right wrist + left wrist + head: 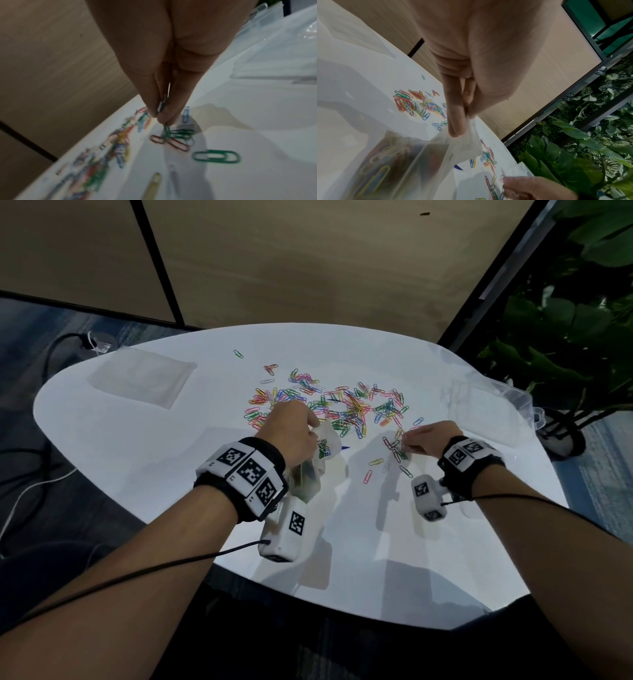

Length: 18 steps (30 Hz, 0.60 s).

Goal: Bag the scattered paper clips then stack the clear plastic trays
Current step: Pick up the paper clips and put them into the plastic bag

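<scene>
Coloured paper clips (329, 405) lie scattered over the middle of the white table (137, 446). My left hand (291, 433) pinches the rim of a clear plastic bag (457, 146) between thumb and fingers; the bag (311, 470) hangs below it with several clips inside. My right hand (424, 438) pinches a small bunch of green paper clips (169, 133) at the near right edge of the scatter, its fingertips (163, 117) pressed together just above the table. Loose clips (216, 157) lie around it. A clear plastic tray (493, 398) stands at the table's right edge.
A flat clear plastic bag or sheet (144, 378) lies at the back left of the table. Green plants (575, 330) stand beyond the right edge. Cables (41, 481) run on the floor to the left. A wooden wall (308, 261) rises behind the table.
</scene>
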### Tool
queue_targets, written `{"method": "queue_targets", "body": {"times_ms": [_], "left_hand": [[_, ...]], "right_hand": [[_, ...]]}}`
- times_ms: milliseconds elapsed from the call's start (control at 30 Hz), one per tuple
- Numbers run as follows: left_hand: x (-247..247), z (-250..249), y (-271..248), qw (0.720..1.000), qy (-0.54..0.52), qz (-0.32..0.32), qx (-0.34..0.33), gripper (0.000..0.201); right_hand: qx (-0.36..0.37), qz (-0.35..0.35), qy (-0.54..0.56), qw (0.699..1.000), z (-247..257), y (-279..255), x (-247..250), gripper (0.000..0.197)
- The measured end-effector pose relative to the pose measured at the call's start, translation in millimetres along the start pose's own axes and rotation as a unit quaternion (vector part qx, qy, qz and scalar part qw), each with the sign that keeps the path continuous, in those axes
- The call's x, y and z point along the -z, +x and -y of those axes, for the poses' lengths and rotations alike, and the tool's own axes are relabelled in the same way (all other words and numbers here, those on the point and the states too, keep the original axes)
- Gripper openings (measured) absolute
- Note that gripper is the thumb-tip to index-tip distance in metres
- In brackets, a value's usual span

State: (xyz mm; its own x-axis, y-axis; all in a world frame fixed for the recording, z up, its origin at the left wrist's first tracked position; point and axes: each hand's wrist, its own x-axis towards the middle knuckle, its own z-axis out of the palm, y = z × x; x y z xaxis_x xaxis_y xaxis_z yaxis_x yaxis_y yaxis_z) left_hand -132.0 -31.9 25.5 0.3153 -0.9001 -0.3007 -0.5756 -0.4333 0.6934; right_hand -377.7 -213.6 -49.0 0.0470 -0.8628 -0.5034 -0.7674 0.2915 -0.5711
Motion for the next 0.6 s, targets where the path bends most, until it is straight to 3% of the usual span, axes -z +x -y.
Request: {"method": "queue_targets", "body": {"times_ms": [67, 133, 200, 300, 400, 467, 500, 600], "left_hand": [[-1.9, -1.9, 0.8, 1.0, 0.0, -0.001, -0.002, 0.034], [-4.5, -5.0, 1.7, 1.0, 0.0, -0.003, -0.002, 0.034], [-7.3, -9.1, 1.7, 1.0, -0.012, -0.002, 0.0, 0.034], [-10.7, -13.9, 0.8, 1.0, -0.02, -0.014, -0.002, 0.031], [-12.8, -13.8, 0.4, 1.0, -0.028, -0.011, 0.005, 0.029], [-11.4, -14.2, -1.0, 1.0, -0.028, -0.01, 0.007, 0.027], [-10.4, -14.3, -1.4, 1.0, -0.025, -0.011, 0.007, 0.027], [-9.0, -14.1, -1.4, 1.0, -0.014, -0.009, 0.001, 0.03]], "right_hand": [[0.005, 0.032, 0.173, 0.984, 11.2, -7.7, 0.3, 0.013], [0.012, 0.093, 0.332, 0.939, 32.5, -27.7, -5.1, 0.019], [0.033, 0.162, 0.39, 0.906, 56.8, -54.5, -14.6, 0.021], [0.06, 0.206, 0.394, 0.894, 72.4, -84.0, -38.1, 0.018], [0.085, 0.163, 0.311, 0.932, 66.7, -92.5, -66.0, 0.008], [0.159, 0.114, 0.15, 0.969, 65.1, -94.3, -77.5, 0.003], [0.211, 0.108, 0.044, 0.97, 67.0, -98.3, -78.3, 0.007], [0.333, 0.13, -0.189, 0.915, 82.3, -115.1, -72.5, 0.024]]}}
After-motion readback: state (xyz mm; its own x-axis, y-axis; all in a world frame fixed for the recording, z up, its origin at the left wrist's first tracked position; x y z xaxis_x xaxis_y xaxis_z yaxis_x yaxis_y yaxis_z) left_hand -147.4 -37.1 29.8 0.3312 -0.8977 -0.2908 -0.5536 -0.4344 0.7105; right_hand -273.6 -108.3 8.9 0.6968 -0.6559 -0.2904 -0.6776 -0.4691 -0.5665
